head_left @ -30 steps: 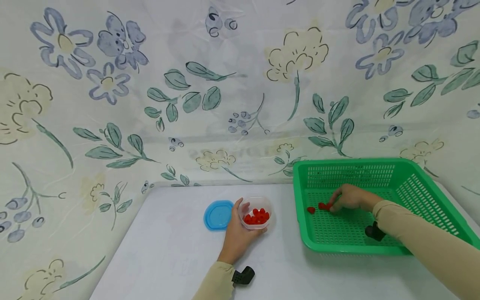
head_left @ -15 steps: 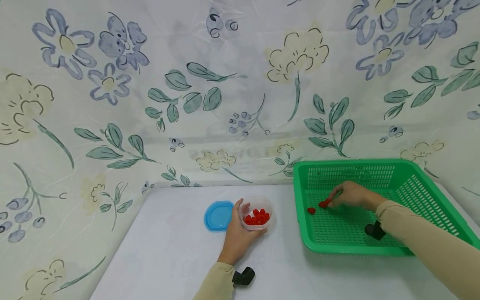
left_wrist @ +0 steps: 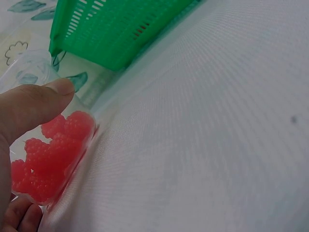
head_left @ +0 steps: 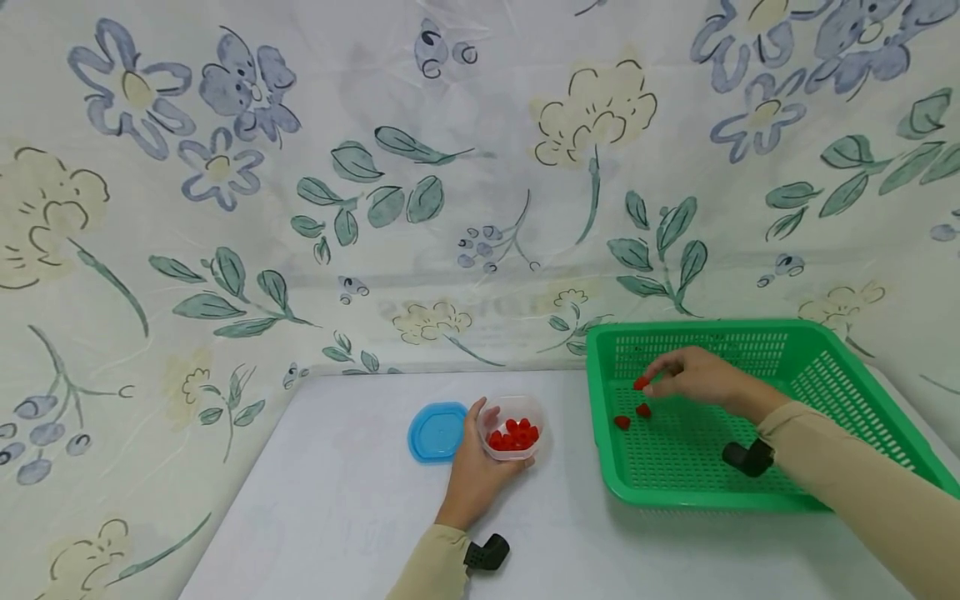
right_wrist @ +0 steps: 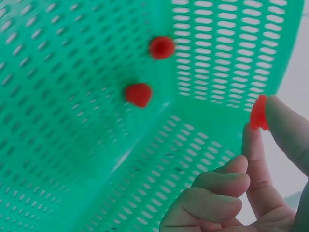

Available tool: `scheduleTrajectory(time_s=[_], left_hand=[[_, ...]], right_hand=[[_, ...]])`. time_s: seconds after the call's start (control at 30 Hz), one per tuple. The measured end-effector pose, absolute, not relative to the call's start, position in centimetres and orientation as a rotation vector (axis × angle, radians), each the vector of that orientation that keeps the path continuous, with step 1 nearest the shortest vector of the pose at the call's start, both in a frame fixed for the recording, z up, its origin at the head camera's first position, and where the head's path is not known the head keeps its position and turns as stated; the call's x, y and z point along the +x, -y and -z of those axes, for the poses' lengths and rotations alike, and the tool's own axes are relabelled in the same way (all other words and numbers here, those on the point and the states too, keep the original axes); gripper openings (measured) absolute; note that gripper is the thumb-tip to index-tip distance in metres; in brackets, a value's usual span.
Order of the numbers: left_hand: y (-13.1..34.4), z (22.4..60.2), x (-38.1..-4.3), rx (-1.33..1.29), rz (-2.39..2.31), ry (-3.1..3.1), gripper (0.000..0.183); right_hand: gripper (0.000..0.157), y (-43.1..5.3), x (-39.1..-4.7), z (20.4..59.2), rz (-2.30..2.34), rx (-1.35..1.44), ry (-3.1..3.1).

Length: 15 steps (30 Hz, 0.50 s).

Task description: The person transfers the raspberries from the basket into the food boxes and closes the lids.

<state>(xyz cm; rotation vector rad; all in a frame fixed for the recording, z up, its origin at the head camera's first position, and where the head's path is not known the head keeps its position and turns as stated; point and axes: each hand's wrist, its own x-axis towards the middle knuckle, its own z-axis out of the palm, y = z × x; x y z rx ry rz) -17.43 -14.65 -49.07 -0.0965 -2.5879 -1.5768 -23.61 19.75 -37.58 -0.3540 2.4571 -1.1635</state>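
Note:
My left hand (head_left: pixel 483 475) grips a small clear plastic container (head_left: pixel 491 408) that stands on the white table, thumb on one side and fingers round the other. Several red raspberries (left_wrist: pixel 53 154) lie inside it. Above the green basket (head_left: pixel 720 498), my right hand (head_left: pixel 697 379) pinches one raspberry (right_wrist: pixel 259 112) between thumb and index fingertip, the other fingers curled in. Two more raspberries stay on the basket floor near its left wall: one raspberry (head_left: pixel 622 422) close to the wall, the other raspberry (head_left: pixel 643 410) a bit to the right.
A blue lid (head_left: pixel 435 433) lies flat on the table (head_left: pixel 337 492), left of the container. The basket's raised left rim stands between the container and the raspberries in the basket. Behind the table hangs a flower-patterned cloth (head_left: pixel 487 325).
My right hand has picked up a raspberry from the basket floor and lifted it up and slightly left, leaving two there. The left hand and container have stayed in place.

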Motion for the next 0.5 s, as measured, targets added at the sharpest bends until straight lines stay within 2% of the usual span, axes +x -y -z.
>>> scheduleTrajectory(time_s=[0.33, 0.5], left_hand=[[14.6, 49.0, -17.4, -0.09, 1.599, 2.582, 0.106], [14.6, 49.0, -17.5, -0.087, 1.594, 2.584, 0.106]], right_hand=[[0.039, -18.5, -21.7, 35.7, 1.19, -0.341, -2.513], [0.036, -17.6, -20.5, 34.9, 1.195, -0.354, -2.586]])
